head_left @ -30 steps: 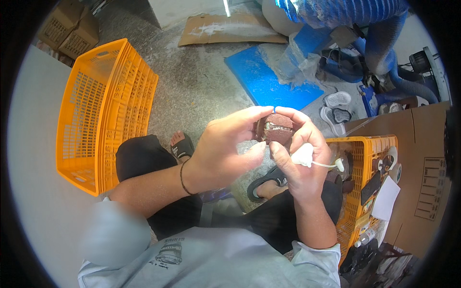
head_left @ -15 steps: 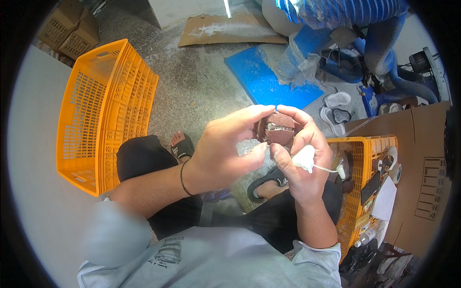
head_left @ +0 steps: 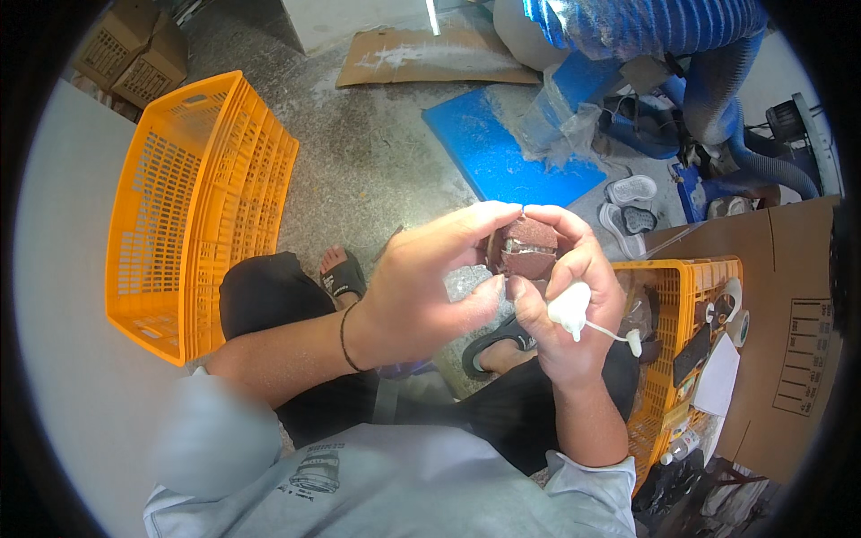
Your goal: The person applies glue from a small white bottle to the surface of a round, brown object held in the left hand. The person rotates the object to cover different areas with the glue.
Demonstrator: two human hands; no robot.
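Observation:
Between my hands, a small drum wrapped in brown, sandpaper-like material (head_left: 531, 260) is held above my lap. Across its face runs a pale, rough seam or gap. My left hand (head_left: 408, 282) supports its left side, with fingertips at the top edge and the thumb near the bottom. The fingers of my right hand (head_left: 578, 345) curl round the other side, their tips meeting the left ones at the top. A small white squeeze bottle (head_left: 569, 309) is also tucked in my right hand. Its tethered cap (head_left: 635, 342) dangles off to the right. Fingers hide the drum's sides.
An orange plastic crate (head_left: 202, 215) stands at the left. Another orange crate (head_left: 659, 394) at the right holds rolls and small items, beside a cardboard box (head_left: 771, 359). Ahead lie a blue board (head_left: 511, 148), shoe soles (head_left: 628, 215) and blue hoses (head_left: 722, 81).
My hands and the drum have shifted slightly right and down in the picture. The drum is turned a little, and the white bottle tilts slightly differently. The grip is otherwise the same.

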